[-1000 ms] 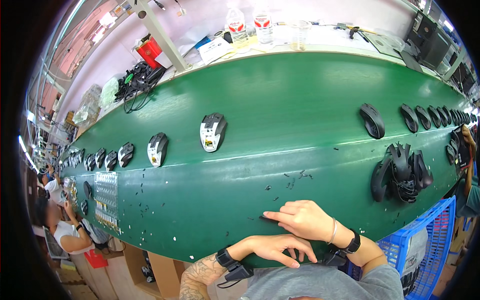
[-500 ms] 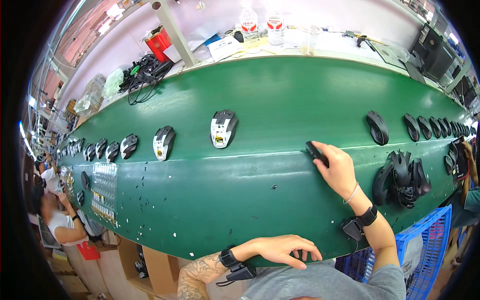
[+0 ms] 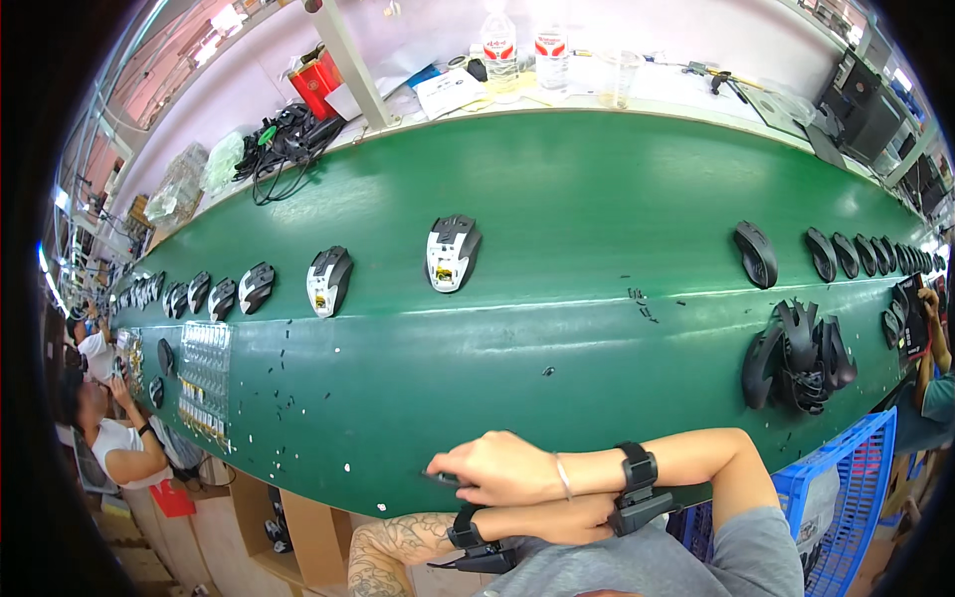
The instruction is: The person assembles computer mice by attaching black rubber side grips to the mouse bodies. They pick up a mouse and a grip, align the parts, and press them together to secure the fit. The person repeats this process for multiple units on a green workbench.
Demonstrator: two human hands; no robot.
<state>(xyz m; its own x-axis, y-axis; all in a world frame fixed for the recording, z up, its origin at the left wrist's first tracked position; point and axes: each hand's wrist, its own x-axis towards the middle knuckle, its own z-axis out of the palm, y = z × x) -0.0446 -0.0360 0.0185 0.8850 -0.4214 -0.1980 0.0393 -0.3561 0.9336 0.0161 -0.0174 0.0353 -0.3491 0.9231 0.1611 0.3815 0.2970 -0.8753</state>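
Observation:
My right hand [image 3: 502,468] reaches across to the left near the front edge of the green table. Its fingers are closed on a black piece [image 3: 444,479], mostly hidden beneath them, so I cannot make out its kind. Under the right forearm lies my left hand [image 3: 562,519], close to my body, its fingers largely covered. Beyond the hands, a white-and-black computer mouse [image 3: 453,255] with its rear opened stands on the table. Another such mouse [image 3: 327,283] sits to its left.
Black mice [image 3: 754,255] line the far right, near a pile of black mouse shells [image 3: 801,358]. Small black bits [image 3: 642,304] lie mid-table. A clear tray [image 3: 206,373] of small parts rests at left. A blue crate [image 3: 846,497] stands at lower right; co-workers sit at both ends.
My right hand has swung from mid-table back left toward my body with the black piece, crossing over my left hand. Small black bits now show where it was.

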